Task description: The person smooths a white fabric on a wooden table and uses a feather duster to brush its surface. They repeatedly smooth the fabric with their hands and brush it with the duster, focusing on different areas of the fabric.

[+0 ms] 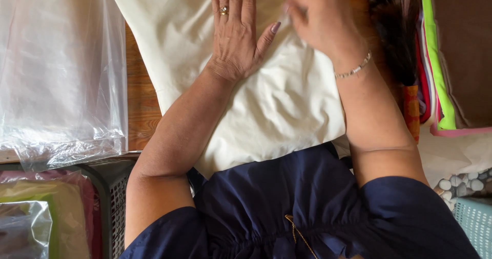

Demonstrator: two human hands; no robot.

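Two hands are at work on a cream cloth spread across the wooden bench. The left hand lies flat on the cloth with palm down and fingers spread wide, a ring on one finger, gripping nothing, just pressing the fabric against the bench. The right hand is just beside it, toward the far edge of the bench, its fingers curled in and bunched together; it is blurred, and I cannot tell whether they pinch the cloth or something small. A thin bracelet circles the right wrist. The two hands are apart, though the left thumb comes close to the right hand's knuckles.

The cloth covers the middle of the bench and its near end hangs over the near edge against the person's dark blue top. Bare wood shows in a strip along the cloth's left side. At the left edge of the bench lies a heap of clear plastic bags. Below that, off the bench, a dark basket holds more bagged items. Along the right edge a stack of coloured fabrics stands on its side, with a dark, blurred bundle next to it. A pale blue basket sits at the near right corner
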